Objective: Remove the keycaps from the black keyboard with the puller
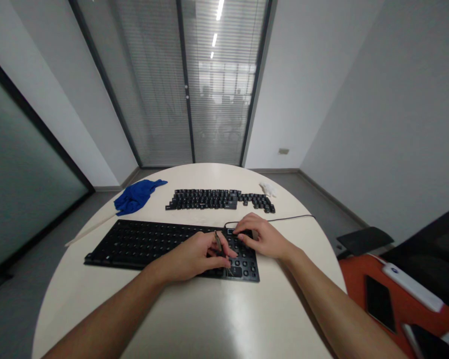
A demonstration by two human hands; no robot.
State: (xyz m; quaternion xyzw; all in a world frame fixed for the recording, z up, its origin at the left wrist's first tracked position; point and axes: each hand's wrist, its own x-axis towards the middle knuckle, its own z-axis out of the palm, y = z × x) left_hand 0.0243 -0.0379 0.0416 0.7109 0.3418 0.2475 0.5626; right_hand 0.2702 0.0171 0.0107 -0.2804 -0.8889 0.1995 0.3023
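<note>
A black keyboard (134, 244) lies across the table, most of its keycaps off and bare switch positions showing. My left hand (200, 257) is over its right part, fingers closed on a keycap puller (218, 241). The puller's thin wire ends reach down to the number pad, beside a wide key (234, 271) that is on the board. At the pad's upper right, my right hand (262, 236) rests with bent fingers on the keyboard's edge and keys; whether it pinches anything small is hidden. Behind the keyboard, loose black keycaps (205, 198) stand in rows.
A blue cloth (136, 195) and a pale stick (92, 228) lie at the table's left. Crumpled white tissue (268, 189) sits at back right. A black cable (292, 218) runs off the right edge. An orange chair (353, 279) beside the table bears a phone (380, 302) and a white power strip (411, 286).
</note>
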